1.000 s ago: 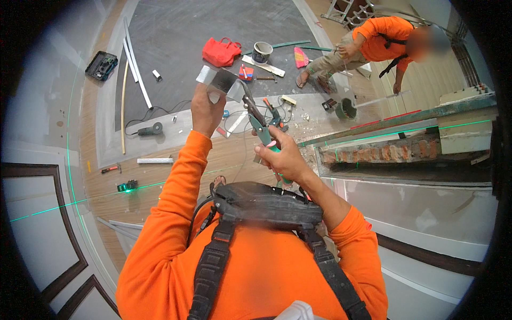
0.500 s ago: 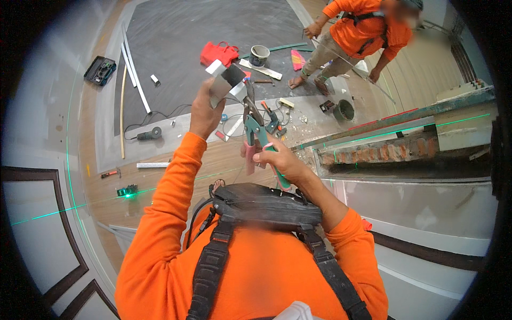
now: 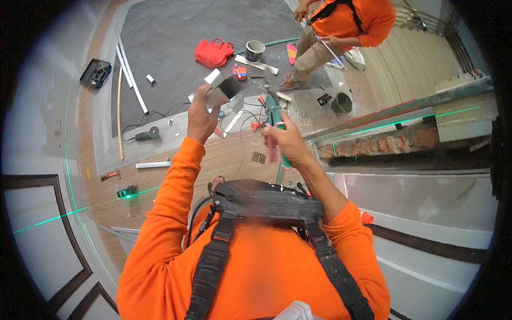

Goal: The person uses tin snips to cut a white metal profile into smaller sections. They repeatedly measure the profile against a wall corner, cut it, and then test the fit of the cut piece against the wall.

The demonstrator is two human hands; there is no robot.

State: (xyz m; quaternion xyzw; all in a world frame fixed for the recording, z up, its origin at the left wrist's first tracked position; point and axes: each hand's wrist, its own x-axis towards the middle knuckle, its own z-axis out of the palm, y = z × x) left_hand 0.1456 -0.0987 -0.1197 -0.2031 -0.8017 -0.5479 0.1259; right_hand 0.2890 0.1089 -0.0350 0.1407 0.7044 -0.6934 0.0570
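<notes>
Nearest hung a black padded pouch (image 3: 266,201) on the chest straps. Beyond it, the right hand (image 3: 289,141) was curled around the handles of a pair of green-and-pink metal snips (image 3: 273,111), whose blades were blurred. The left hand (image 3: 201,124) was clamped on a bent silver sheet-metal piece (image 3: 217,97) with one dark face, some fingers hidden. The piece jutted up from that hand, left of the snips and apart from them. The step in hand seemed to be working the metal with the snips; a further cut would call for a steady left grip and blades lined up with an edge. Farther off, a red fabric bag (image 3: 214,52) lay on the grey floor, and a co-worker in orange (image 3: 346,24) held a long pale strip (image 3: 335,54).
</notes>
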